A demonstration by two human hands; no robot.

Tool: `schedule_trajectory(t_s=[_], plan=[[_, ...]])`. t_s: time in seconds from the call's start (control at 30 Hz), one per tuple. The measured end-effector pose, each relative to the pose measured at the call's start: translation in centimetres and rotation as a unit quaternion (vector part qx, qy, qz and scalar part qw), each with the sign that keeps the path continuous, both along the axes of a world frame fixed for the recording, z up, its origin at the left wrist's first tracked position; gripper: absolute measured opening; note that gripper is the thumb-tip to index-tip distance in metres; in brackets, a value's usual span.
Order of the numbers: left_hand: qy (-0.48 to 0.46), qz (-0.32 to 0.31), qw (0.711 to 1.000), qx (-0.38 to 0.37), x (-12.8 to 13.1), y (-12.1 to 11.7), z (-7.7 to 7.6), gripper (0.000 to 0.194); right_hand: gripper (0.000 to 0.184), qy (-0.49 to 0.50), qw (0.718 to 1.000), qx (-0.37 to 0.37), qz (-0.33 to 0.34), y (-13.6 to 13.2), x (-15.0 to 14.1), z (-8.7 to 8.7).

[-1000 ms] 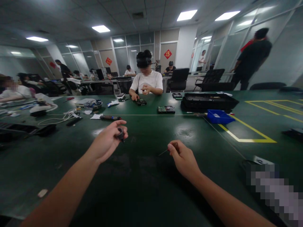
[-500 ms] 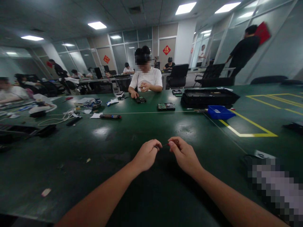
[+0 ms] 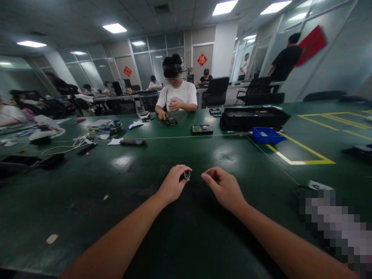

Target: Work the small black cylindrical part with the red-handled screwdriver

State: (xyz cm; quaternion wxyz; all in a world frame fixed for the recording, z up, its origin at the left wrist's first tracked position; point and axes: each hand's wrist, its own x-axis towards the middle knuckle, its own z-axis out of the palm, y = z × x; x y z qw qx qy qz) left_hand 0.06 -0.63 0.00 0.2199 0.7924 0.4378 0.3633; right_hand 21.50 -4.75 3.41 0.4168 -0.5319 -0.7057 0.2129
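Note:
My left hand (image 3: 173,183) is wrapped round a short dark cylinder (image 3: 187,174), whose round open end with a silvery rim faces right. A small gap to the right is my right hand (image 3: 223,186), thumb and fingers pinched together. Whatever is in that pinch is too small and hidden to make out. Both hands are just above the green table (image 3: 180,240), and the cylinder does not touch the right fingers.
Across the table a person (image 3: 180,97) handles a hard drive (image 3: 171,121). Another hard drive (image 3: 202,129), a blue bin (image 3: 267,135), a black tray (image 3: 255,118) and a brown-grey screwdriver (image 3: 133,142) lie beyond my hands. A white cable (image 3: 65,149) is at left.
My hands have moved slightly apart. The left has turned, so the cylinder's open end now shows. The thin rod with a red part seen between the hands no longer shows clearly.

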Motion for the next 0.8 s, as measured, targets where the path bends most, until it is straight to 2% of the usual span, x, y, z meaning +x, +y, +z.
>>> schedule_trajectory(t_s=[0.17,0.33,0.5,0.7,0.8], plan=[[-0.006,0.007,1.000,-0.017,0.11,-0.14,-0.08,0.044,0.024,0.072,0.995,0.062,-0.036,-0.16,0.35,-0.15],[-0.015,0.017,0.999,-0.035,0.13,-0.25,0.11,0.036,0.024,0.132,0.987,0.078,-0.043,-0.23,0.53,-0.31],[-0.022,0.004,1.000,-0.015,0.14,-0.33,0.37,0.037,0.023,0.113,0.992,0.055,0.002,-0.40,0.26,-0.23],[-0.019,-0.001,1.000,-0.003,0.13,-0.35,0.32,0.036,0.022,0.085,0.994,0.063,-0.020,-0.14,0.14,-0.49],[-0.023,0.015,0.999,-0.016,0.14,-0.34,0.25,0.040,0.022,0.091,0.994,0.058,-0.014,-0.04,0.20,-0.65]])
